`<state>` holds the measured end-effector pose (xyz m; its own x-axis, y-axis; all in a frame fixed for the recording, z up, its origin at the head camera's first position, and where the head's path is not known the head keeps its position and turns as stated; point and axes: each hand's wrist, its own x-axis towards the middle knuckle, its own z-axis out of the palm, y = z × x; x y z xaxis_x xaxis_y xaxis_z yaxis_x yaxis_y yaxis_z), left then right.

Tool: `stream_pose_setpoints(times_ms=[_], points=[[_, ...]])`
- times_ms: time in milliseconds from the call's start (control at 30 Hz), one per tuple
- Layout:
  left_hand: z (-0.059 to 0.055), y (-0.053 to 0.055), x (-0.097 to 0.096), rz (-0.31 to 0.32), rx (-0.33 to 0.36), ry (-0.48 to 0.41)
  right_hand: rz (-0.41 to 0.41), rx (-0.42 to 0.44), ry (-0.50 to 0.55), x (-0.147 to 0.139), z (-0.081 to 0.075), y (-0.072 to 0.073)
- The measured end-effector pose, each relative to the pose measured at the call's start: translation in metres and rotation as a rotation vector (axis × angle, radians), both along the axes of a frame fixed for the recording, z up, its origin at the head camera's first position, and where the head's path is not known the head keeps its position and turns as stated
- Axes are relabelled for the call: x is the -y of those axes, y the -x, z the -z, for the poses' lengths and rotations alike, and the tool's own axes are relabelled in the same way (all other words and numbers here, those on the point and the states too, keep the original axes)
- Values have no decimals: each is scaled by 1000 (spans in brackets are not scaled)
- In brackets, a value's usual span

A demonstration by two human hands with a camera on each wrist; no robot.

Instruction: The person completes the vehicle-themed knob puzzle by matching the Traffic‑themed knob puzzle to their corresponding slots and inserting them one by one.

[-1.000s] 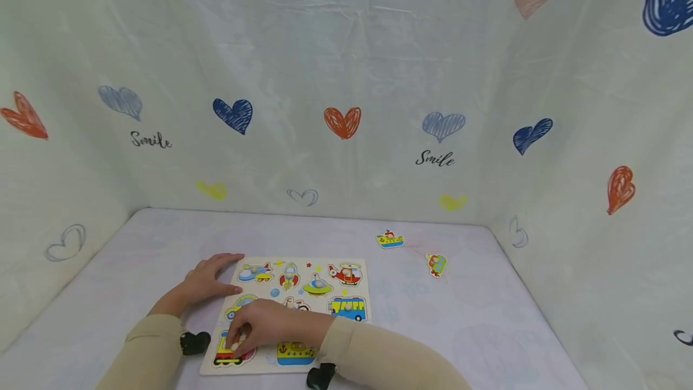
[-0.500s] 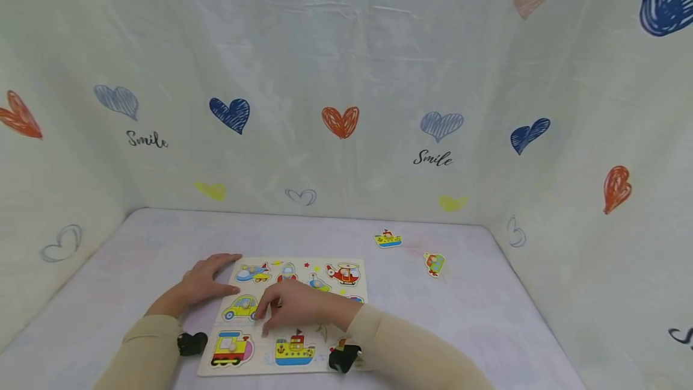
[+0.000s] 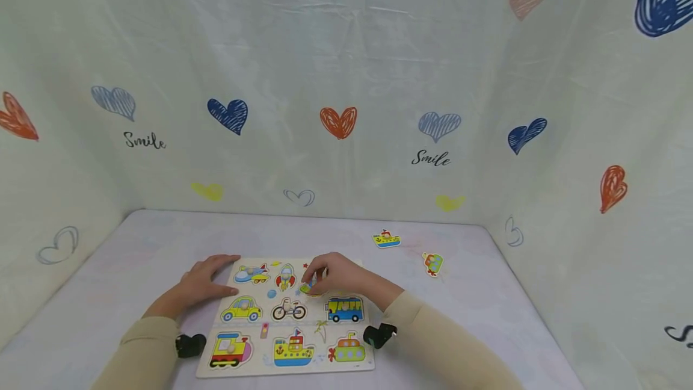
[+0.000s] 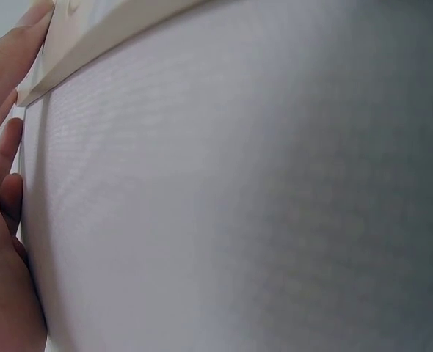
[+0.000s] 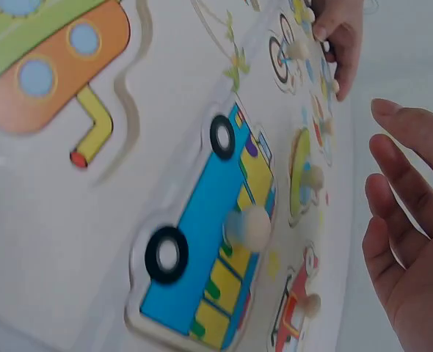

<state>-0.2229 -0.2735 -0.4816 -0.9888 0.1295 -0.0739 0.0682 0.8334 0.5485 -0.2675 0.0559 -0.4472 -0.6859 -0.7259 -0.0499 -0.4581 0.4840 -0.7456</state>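
Observation:
A wooden peg puzzle board point(image 3: 262, 360) with vehicle pictures lies on the table. My left hand point(image 3: 201, 281) rests at its left edge, fingers toward the far-left corner and thumb at the side. My right hand point(image 3: 338, 275) hovers over the board's far-right part, overlapping the flying saucer piece point(image 5: 301, 176) in the head view. In the right wrist view its fingers are apart and hold nothing. Near it are the bus piece point(image 3: 344, 310) and the helicopter piece point(image 5: 293, 308), both with wooden knobs. The boat recess point(image 3: 293, 351) and submarine recess point(image 3: 348, 351) show no knobs.
Beyond the board, to the right, a loose boat piece point(image 3: 387, 239) and a loose submarine piece point(image 3: 433, 264) lie on the white table point(image 3: 460, 312). A pale curtain point(image 3: 298, 65) printed with hearts encloses the table behind and at both sides.
My right hand has moved from the train piece at the near left, across the board, to its far right, uncovering the lower rows. The left hand stays at the edge.

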Motion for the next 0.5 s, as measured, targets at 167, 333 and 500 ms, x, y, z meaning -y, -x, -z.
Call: stream_pose_setpoints(times_ms=[167,333,500], points=[[-1,0,-1,-1,1,6,37,-30,5,-27,-6,13],[-1,0,-1,-3,4,-2,118,-14,-2,-52,-6,24],[-1,0,-1,-9,9,2,211,-18,8,-76,-1,34]])
